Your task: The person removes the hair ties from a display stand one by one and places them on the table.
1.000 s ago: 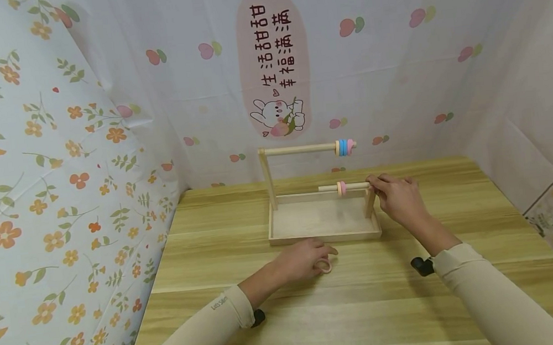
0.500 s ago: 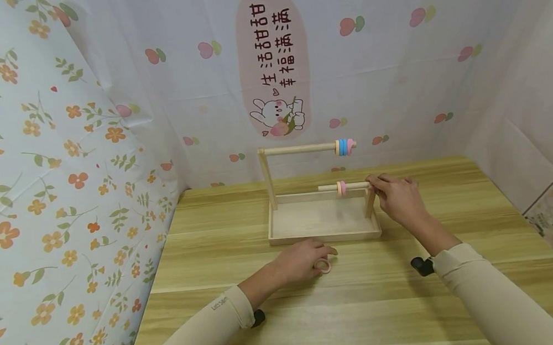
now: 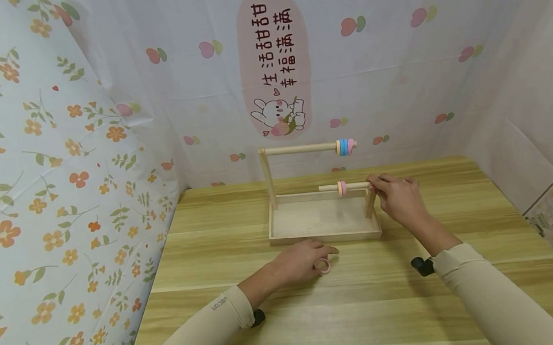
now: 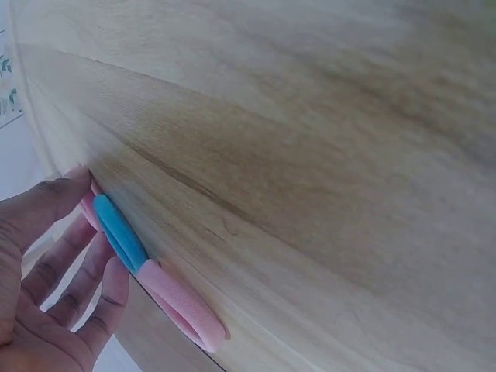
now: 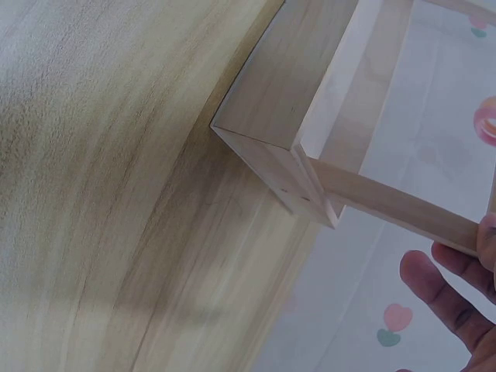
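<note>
A wooden rack, with a shallow tray [image 3: 325, 239] and two horizontal rods, stands on the table. Cream, blue and pink hair ties [image 3: 344, 147] circle the upper rod, while a cream and a pink one [image 3: 341, 188] hang on the lower rod. My right hand [image 3: 399, 197] grips the top of the rack's short post [image 5: 395, 205], where the lower rod begins. Just in front of the tray, my left hand [image 3: 300, 262] pinches hair ties low over the table. A blue hair tie [image 4: 121, 234] and a pink hair tie [image 4: 182, 304] extend past its fingers; more pink shows under the thumb.
The wood-grain table [image 3: 359, 309] runs back to a printed curtain [image 3: 190, 108] close behind the rack. A floral curtain [image 3: 60, 215] borders the left side. Black wrist-worn pieces [image 3: 422, 265] stick out below both sleeves.
</note>
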Demonstrator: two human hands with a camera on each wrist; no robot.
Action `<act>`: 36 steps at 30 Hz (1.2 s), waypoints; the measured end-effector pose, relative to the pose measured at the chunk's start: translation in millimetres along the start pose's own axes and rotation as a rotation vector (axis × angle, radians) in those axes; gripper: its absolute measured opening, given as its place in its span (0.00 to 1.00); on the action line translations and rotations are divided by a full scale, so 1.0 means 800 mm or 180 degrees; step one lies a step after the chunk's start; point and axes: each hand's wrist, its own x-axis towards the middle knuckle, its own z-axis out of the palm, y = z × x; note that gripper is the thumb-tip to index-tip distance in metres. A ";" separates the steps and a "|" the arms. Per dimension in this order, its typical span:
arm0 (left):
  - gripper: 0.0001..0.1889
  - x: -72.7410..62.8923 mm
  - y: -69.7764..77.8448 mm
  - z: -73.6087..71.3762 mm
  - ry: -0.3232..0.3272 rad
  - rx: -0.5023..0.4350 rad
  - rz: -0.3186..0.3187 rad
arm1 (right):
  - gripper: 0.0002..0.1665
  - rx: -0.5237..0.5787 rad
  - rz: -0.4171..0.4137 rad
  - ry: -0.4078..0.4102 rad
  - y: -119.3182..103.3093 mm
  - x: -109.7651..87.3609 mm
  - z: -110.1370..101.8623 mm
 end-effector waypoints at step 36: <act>0.20 0.011 -0.019 -0.032 0.0714 -0.0276 -0.0556 | 0.14 0.0028 0.0026 -0.0055 0.002 -0.001 0.000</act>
